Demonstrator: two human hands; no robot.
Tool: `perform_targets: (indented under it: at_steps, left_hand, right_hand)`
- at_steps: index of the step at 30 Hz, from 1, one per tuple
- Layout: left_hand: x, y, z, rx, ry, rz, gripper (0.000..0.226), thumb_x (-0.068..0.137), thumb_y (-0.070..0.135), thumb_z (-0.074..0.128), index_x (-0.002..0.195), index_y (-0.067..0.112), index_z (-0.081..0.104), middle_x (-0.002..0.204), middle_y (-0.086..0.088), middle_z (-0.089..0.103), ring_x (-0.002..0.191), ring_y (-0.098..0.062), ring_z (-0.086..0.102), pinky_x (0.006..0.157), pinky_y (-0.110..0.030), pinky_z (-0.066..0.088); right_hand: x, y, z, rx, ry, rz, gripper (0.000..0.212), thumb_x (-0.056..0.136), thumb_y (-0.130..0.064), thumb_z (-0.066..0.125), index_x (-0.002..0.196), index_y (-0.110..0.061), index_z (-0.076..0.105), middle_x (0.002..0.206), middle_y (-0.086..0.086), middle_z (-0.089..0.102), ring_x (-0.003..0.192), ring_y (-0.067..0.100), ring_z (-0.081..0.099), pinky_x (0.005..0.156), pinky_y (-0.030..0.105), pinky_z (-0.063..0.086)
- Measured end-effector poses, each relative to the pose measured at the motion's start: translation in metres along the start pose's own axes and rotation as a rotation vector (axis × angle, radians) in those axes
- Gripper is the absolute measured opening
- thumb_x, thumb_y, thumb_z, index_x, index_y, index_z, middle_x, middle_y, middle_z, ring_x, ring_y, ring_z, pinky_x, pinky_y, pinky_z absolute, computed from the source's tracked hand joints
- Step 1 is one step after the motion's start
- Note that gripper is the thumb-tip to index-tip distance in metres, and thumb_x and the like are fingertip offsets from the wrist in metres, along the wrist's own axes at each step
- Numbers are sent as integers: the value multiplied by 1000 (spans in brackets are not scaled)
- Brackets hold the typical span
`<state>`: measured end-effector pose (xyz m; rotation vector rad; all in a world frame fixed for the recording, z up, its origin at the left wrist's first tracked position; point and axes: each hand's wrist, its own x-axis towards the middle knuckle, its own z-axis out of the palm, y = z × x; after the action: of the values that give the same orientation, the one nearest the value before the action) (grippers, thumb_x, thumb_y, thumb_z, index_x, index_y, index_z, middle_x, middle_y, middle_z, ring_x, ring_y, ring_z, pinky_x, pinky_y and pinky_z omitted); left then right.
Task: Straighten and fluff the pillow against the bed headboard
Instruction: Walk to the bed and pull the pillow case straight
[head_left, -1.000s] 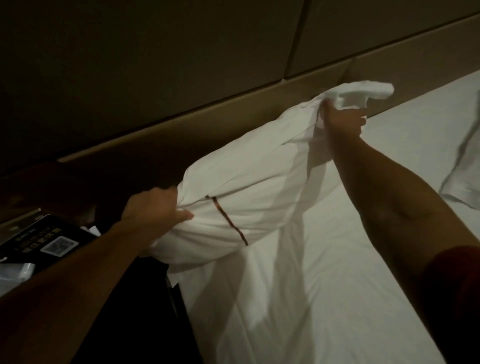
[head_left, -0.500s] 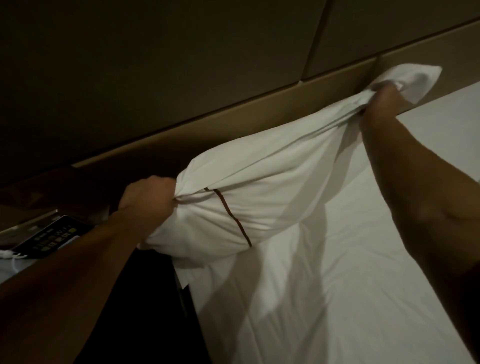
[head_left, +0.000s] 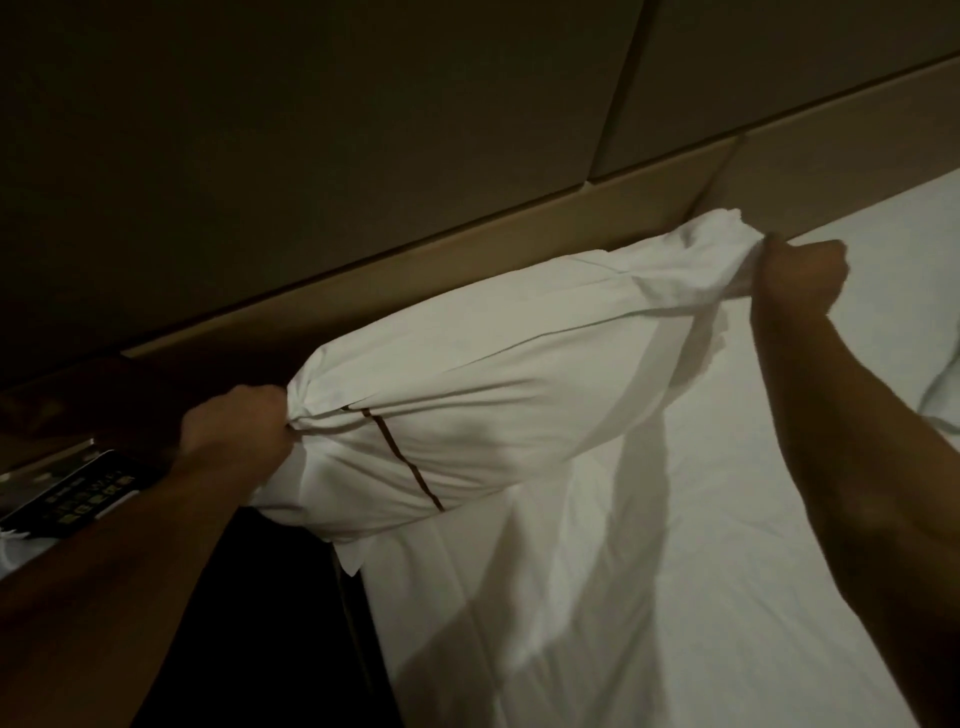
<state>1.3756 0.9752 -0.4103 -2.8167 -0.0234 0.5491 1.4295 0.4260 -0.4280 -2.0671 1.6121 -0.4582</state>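
Observation:
A white pillow with a thin dark stripe near its left end lies stretched along the tan headboard, held a little above the white sheet. My left hand is clenched on the bunched left end of the pillow. My right hand is fisted on the gathered right end, pulling the case taut. The pillow's underside and back are hidden.
A dark bedside panel with buttons sits at the left, beside the mattress edge. A dark gap runs between it and the bed. Another white fold of bedding shows at the far right edge. Dark wall panels rise above the headboard.
The pillow has been pulled longer and lowered toward the sheet and headboard. My right hand has moved right and slightly down; the left hand keeps its grip.

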Motion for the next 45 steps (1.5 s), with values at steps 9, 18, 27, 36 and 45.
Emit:
perform_targets:
  at_steps: [9, 18, 27, 36, 45]
  left_hand:
    - [-14, 7, -2, 30, -47, 9, 23, 93, 21, 55, 113, 15, 64, 117, -12, 67, 105, -32, 68, 84, -38, 52]
    - [3, -7, -7, -30, 42, -23, 25, 91, 20, 60, 115, 11, 60, 120, -16, 64, 111, -37, 64, 85, -43, 52]
    - [-9, -20, 13, -90, 280, 153, 67, 76, 50, 75, 125, 11, 51, 126, -20, 54, 116, -41, 52, 94, -51, 40]
    - [-64, -13, 17, -220, 495, 565, 55, 76, 22, 75, 128, 9, 60, 146, -21, 47, 131, -40, 48, 104, -52, 39]
    - [-150, -65, 43, -272, 80, 536, 57, 93, 30, 56, 145, 12, 40, 163, -15, 13, 130, -36, 42, 99, -42, 45]
  right_hand:
    - [-58, -40, 44, 465, -704, 282, 52, 96, -41, 55, 139, -13, 49, 120, 8, 62, 98, 27, 65, 80, 39, 57]
    - [-54, -29, 60, 702, -696, 321, 15, 96, -29, 61, 90, -15, 58, 86, 6, 68, 77, 19, 68, 77, 31, 59]
    - [-91, -10, 7, 896, -657, 285, 10, 94, -21, 59, 92, -13, 65, 95, 5, 72, 80, 19, 71, 75, 31, 59]
    - [-265, 120, -40, 884, -696, 371, 18, 96, -9, 45, 99, -9, 63, 83, 12, 68, 55, 16, 70, 54, 26, 54]
    - [-393, 262, -175, 802, -717, 372, 18, 90, -13, 59, 102, -3, 69, 81, 13, 75, 69, 23, 73, 61, 33, 59]
